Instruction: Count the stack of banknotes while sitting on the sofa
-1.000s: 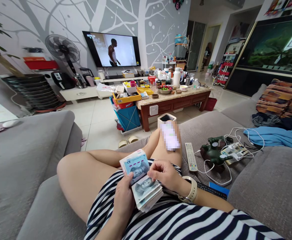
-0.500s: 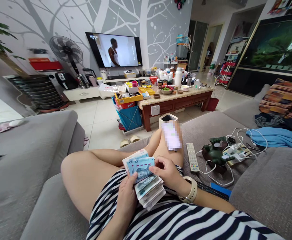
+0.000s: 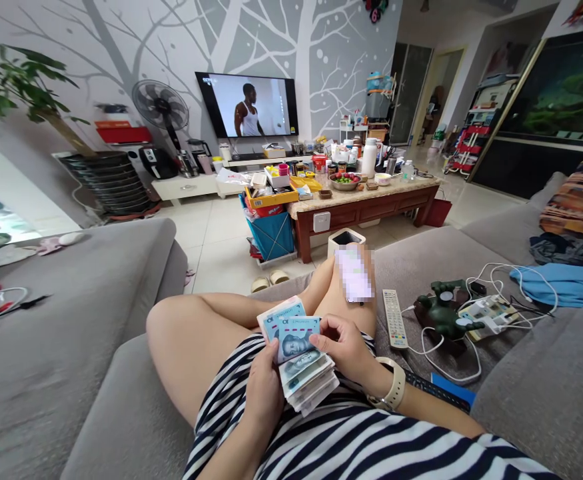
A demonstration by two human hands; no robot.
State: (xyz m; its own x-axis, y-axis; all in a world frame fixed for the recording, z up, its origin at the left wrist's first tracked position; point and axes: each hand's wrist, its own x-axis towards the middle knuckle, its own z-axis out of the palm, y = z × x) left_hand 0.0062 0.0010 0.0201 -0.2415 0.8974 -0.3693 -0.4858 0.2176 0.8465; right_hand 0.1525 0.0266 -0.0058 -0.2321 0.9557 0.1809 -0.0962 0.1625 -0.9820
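Observation:
A thick stack of banknotes (image 3: 298,360) rests in my lap over a striped garment. My left hand (image 3: 266,390) is wrapped round the lower left of the stack and holds it from below. My right hand (image 3: 345,347), with a pale watch on its wrist, pinches the right edge of the top blue note, which is lifted and fanned up from the rest. Both hands are closed on the notes. I sit cross-legged on a grey sofa (image 3: 71,347), bare knees in front of the stack.
To my right on the sofa lie a white remote (image 3: 394,319), a green toy figure (image 3: 441,312), white cables and a blue cloth (image 3: 566,283). Ahead stand a cluttered coffee table (image 3: 366,200), a blue bin, slippers on the tile floor, a fan and a wall television.
The view has swung left, so the room slides right in the frame. My right fingers have drawn the top blue note up and fanned it from the stack.

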